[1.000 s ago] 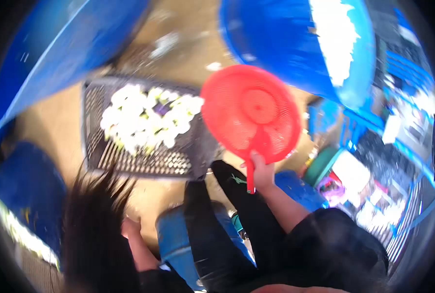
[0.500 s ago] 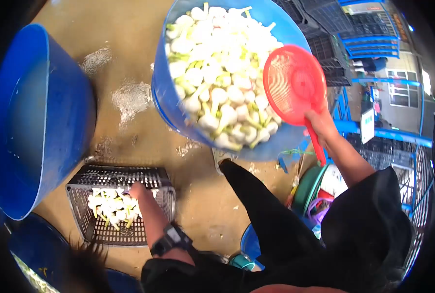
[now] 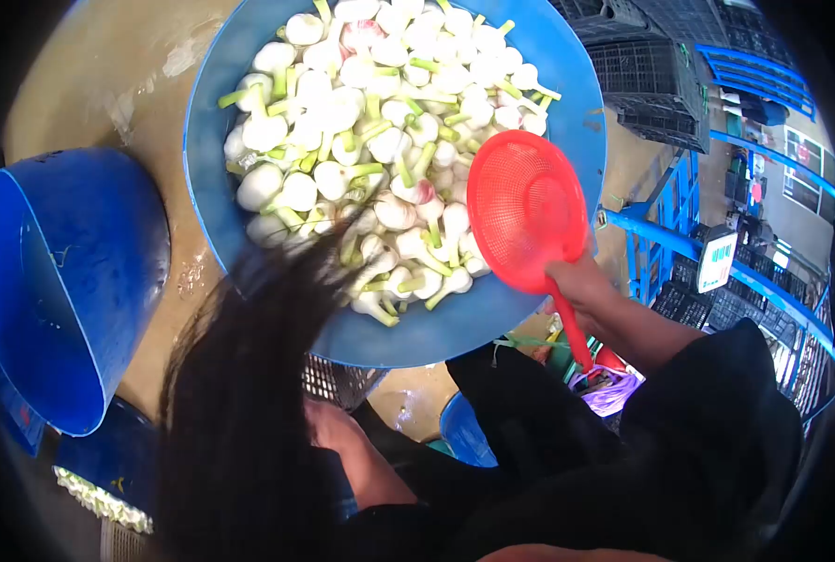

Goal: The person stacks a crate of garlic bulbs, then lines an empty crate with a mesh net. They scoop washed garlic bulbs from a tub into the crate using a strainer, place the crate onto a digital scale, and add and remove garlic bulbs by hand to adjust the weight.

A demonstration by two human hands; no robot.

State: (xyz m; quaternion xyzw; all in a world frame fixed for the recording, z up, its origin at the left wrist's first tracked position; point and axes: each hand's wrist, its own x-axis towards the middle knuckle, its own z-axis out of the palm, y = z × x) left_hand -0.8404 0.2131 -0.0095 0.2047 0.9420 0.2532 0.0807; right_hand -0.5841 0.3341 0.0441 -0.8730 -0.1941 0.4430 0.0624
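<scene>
My right hand (image 3: 581,286) is closed round the handle of a red plastic strainer (image 3: 528,211), which is over the right side of a large blue tub. In the tub (image 3: 399,342), many white garlic bulbs (image 3: 342,108) with cut green stems sit in water. My left hand (image 3: 333,426) is low, below the tub's near rim, closed at the edge of a dark perforated plastic crate (image 3: 342,379). Long dark hair hangs across the view and hides the fingertips and most of the crate. What the crate holds cannot be seen.
A second blue tub (image 3: 122,253) stands at the left on the wet floor. Black crates (image 3: 647,89) are stacked at the upper right beside blue metal rails (image 3: 661,234). A small white-faced display (image 3: 717,262) and a purple bundle (image 3: 609,389) are at the right.
The view has moved closer over the garlic tub. My left hand and the crate have shifted right, towards the tub. The strainer stays in my right hand. Hair has swung into view.
</scene>
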